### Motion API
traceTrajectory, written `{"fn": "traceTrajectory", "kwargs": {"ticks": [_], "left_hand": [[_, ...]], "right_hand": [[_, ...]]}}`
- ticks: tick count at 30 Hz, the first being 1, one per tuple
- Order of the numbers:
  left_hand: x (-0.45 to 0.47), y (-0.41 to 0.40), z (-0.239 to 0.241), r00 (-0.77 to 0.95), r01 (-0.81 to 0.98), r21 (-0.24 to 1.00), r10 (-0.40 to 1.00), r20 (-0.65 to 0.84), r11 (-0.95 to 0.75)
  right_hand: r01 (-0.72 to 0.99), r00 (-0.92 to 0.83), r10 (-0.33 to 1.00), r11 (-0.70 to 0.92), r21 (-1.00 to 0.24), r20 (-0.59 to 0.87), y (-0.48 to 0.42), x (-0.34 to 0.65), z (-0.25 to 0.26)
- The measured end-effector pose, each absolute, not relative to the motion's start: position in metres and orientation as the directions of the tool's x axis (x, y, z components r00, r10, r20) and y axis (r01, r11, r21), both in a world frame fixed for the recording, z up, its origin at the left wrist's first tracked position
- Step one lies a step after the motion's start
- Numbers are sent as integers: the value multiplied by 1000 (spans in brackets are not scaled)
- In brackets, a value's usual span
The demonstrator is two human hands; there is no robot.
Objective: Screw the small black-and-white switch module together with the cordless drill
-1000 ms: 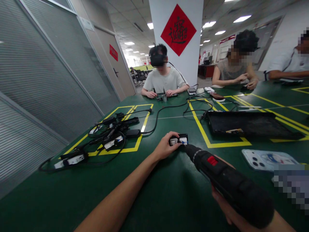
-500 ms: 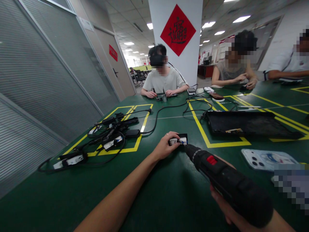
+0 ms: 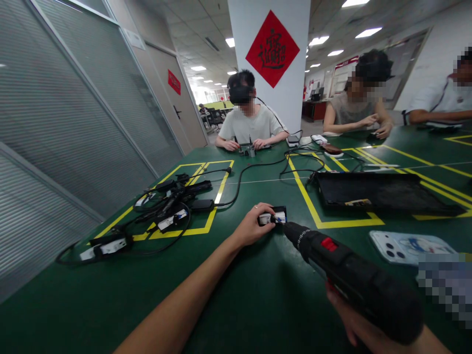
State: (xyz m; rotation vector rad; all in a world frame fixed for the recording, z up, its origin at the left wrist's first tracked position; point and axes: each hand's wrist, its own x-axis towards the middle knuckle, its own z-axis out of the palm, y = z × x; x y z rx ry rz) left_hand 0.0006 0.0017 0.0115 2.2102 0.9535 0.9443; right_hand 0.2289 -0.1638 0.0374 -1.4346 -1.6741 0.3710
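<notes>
My left hand [image 3: 255, 224] is closed around the left end of a small black case with a white inner part [image 3: 280, 217], resting on the green table [image 3: 258, 285]. Its thumb lies on the near side, its fingers over the far edge. In my right hand [image 3: 342, 307] is a black power drill [image 3: 354, 275] with a red switch on top, gripped by the handle; the drill body hides most of the fingers. The drill's bit points forward and left at the white part. Whether the tip touches a screw there is too small to tell.
Black cables and adapters [image 3: 173, 201] lie in a yellow-taped area on the left. A long black tray [image 3: 368, 189] sits at the right, with a phone [image 3: 409, 247] nearer me. Across the table, a person in a headset [image 3: 254, 118] handles small parts; two more people sit to the right.
The drill has shifted slightly right and down in view. My left hand keeps its hold on the small case, and the case stays in place.
</notes>
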Motion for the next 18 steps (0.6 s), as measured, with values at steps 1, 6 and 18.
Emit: {"fn": "traceTrajectory", "kwargs": {"ticks": [1, 6, 18], "left_hand": [[1, 2, 12, 503, 390, 699, 775, 383, -599], [1, 0, 15, 509, 395, 683, 765, 394, -614], [2, 0, 15, 511, 390, 690, 767, 389, -610]], "right_hand": [[648, 48, 911, 283, -707, 408, -164, 229, 42], [628, 66, 927, 249, -737, 370, -165, 228, 54], [541, 80, 947, 222, -811, 313, -170, 230, 56]]}}
